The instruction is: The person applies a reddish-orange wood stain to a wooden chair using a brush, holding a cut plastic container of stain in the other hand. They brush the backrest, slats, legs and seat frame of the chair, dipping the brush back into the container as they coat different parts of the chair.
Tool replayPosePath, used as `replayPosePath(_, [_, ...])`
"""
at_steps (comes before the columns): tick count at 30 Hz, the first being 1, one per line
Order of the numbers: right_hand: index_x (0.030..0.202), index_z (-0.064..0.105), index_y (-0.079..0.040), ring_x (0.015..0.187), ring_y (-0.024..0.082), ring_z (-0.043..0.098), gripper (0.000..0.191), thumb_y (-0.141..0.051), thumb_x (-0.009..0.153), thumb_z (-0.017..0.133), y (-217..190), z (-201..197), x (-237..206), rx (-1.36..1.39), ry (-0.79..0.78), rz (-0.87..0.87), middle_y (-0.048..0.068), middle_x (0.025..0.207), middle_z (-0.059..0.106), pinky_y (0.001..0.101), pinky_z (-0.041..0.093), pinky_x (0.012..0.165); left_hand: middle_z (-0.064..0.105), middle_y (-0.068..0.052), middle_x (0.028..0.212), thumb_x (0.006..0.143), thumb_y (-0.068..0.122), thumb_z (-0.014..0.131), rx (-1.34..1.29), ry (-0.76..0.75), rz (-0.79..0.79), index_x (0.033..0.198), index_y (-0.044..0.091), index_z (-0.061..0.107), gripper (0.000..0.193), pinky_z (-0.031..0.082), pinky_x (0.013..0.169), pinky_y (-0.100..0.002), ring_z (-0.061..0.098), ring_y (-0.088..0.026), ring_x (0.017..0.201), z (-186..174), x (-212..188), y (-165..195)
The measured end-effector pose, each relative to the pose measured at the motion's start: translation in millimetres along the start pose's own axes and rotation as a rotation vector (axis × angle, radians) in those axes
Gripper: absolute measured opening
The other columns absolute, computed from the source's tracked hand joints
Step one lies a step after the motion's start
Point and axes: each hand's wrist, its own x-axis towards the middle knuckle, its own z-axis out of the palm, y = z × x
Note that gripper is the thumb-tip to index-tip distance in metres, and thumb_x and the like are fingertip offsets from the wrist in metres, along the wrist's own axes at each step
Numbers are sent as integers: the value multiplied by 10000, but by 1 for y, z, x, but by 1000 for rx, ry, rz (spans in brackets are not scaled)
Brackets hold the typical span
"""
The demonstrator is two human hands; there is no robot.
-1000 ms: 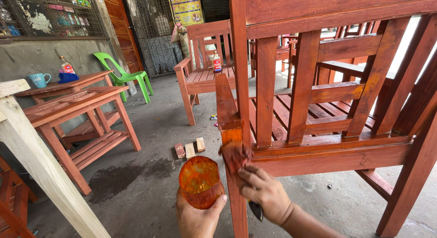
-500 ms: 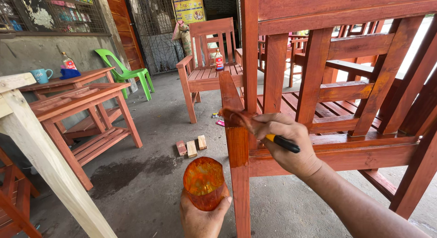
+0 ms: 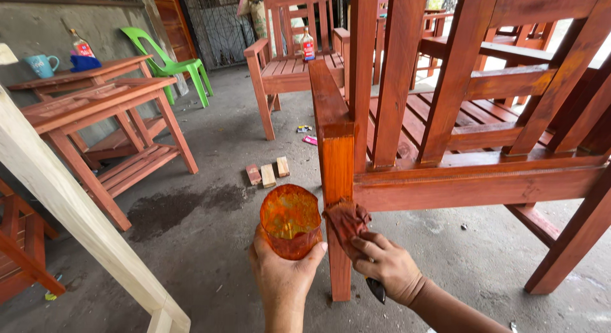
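Note:
My left hand (image 3: 283,274) grips an orange-stained plastic cup (image 3: 291,219) with a little varnish in it, held low in front of me. My right hand (image 3: 386,267) presses a stain-soaked rag (image 3: 345,219) against the front leg (image 3: 336,180) of a red-brown wooden chair (image 3: 471,116). A dark brush handle (image 3: 376,290) sticks out below that hand. The rag sits about halfway down the leg, just right of the cup.
Stained wooden tables (image 3: 102,110) stand at left, with a blue mug (image 3: 42,65) and a bottle (image 3: 80,46) on the far one. A bare pale wood leg (image 3: 76,212) crosses the left foreground. Three small wood blocks (image 3: 267,174) lie on the concrete floor. A green plastic chair (image 3: 168,62) and another wooden chair (image 3: 289,59) stand behind.
My right hand has slid the rag down the chair leg from near the armrest to mid-leg. The cup has stayed in my left hand, shifted slightly.

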Motion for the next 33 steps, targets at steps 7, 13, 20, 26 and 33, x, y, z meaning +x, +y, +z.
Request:
replayPosePath(7, [820,743,-166,1077,270,668,149,-26,772,728,-31,48,-20,351,-293,277,24,1159,732,360,606,867,428,-193,1362,541,348,946,53,-91,-111,1553,97,282,1236,568,1006,-490,527,-360,1292,-8,7,-11])
replayPosePath(13, [790,731,-164,982,183,736,139,-94,744,841,33,10,35,561,-39,509,16,1012,760,335,612,928,462,-195,1366,529,333,957,20,-52,-77,1491,83,326,1177,540,1028,-509,549,-363,1288,-11,13,-30])
replayPosePath(20, [868,695,-136,982,174,712,129,-105,847,818,67,-35,62,590,106,455,23,983,739,330,573,975,456,-214,1369,542,349,963,-3,-37,14,1491,55,330,1178,565,986,-506,556,-380,1278,8,23,-53])
replayPosePath(26, [837,720,-153,969,169,748,151,-35,791,802,46,61,0,662,-115,415,19,997,742,315,631,885,467,-209,1361,545,352,969,71,-47,26,1486,43,332,1178,557,1009,-500,564,-369,1261,21,30,-53])
replayPosePath(33, [886,760,-134,1002,267,714,204,3,742,806,14,117,-44,556,-247,432,84,1084,735,373,600,859,451,-189,1377,558,344,973,154,-73,30,1481,84,338,1150,531,1033,-519,520,-367,1308,26,9,-46])
